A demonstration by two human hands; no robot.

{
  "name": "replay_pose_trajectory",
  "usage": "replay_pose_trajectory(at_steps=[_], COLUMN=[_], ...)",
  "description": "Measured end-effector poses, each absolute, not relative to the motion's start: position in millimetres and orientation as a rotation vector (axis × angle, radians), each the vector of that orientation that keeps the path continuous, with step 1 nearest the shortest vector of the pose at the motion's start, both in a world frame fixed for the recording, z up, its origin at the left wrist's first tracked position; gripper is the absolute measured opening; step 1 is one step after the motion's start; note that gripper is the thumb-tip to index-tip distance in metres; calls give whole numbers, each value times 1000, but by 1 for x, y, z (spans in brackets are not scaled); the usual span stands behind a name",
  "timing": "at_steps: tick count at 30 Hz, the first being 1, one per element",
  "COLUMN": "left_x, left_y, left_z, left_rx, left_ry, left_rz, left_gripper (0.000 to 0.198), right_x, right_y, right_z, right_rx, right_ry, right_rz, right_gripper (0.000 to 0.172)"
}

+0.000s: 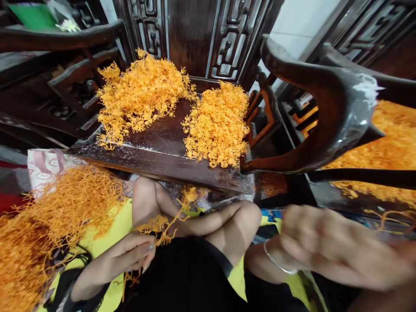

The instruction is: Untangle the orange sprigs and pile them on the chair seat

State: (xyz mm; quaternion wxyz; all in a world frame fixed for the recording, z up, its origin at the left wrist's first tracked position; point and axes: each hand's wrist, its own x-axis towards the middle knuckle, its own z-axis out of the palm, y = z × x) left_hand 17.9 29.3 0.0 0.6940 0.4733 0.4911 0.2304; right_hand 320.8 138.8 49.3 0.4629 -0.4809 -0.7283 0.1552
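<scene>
Right hand (328, 247): nearest, blurred, fingers curled; whether anything held, cannot tell. Left hand (130, 255): well apart from right, pinching orange sprig (156, 225), tip pointing toward wooden seat (159, 132) front edge. Orange heap (217, 128): along seat's right edge.

A dark seat (159, 135) stands ahead, white specks along its front; behind it rises a carved back (191, 34), and at its right curves an armrest (347, 108); white tiles (295, 34) show beyond. A pink-handled bag (40, 173) sits by the seat's left corner; a white flower (69, 26) lies upper left, beside something green (30, 16).
</scene>
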Motion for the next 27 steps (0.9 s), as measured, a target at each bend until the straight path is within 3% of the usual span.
replay_pose_trajectory(at_steps=[3, 6, 8, 13, 16, 20, 22, 27], left_x=[25, 38, 46, 53, 55, 60, 63, 62], left_y=[34, 44, 48, 52, 54, 59, 60, 52], left_z=[-5, -6, -6, -9, -10, -8, -9, -15], left_rx=[1067, 1097, 1091, 1035, 978, 986, 1027, 1090], left_ry=[1051, 983, 971, 1002, 1056, 1076, 1050, 1010], left_rz=[566, 619, 655, 767, 817, 797, 744, 671], left_gripper=[47, 46, 45, 42, 42, 42, 42, 44], right_x=[299, 281, 275, 272, 267, 261, 259, 265], right_y=[175, 228, 261, 278, 243, 189, 171, 144], right_z=[44, 29, 16, 1, 4, 6, 6, 18], right_rx=[-1092, -1124, -1258, -1313, -1148, -903, -890, -1036], right_ry=[-1746, -1790, -1867, -1879, -1725, -1831, -1865, -1817], right_rz=[473, 327, 92, -99, 114, 897, 1100, 719], right_gripper=[43, 20, 13, 17, 23, 32, 31, 32])
